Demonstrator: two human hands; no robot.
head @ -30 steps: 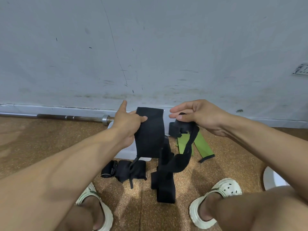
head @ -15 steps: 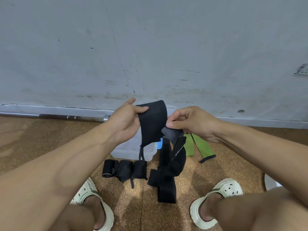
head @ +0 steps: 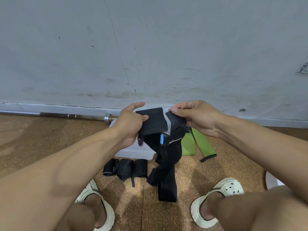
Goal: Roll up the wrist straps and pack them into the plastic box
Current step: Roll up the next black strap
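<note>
At frame centre, the left hand [head: 131, 124] and right hand [head: 193, 117] each pinch one end of the black wrist strap [head: 155, 124]; its long tail hangs downward between them.

I see a black wrist strap [head: 154, 124] with a small blue tag and faint white lettering lower down. Three rolled straps [head: 125, 168] on the floor are black too. Beside them lie lime-green straps [head: 202, 144] edged in black. The plastic box [head: 133, 150] is translucent white, the clogs [head: 218, 197] cream, the floor [head: 41, 135] speckled brown cork, the wall [head: 150, 47] scuffed pale grey, the barbell [head: 75, 116] silver.
</note>
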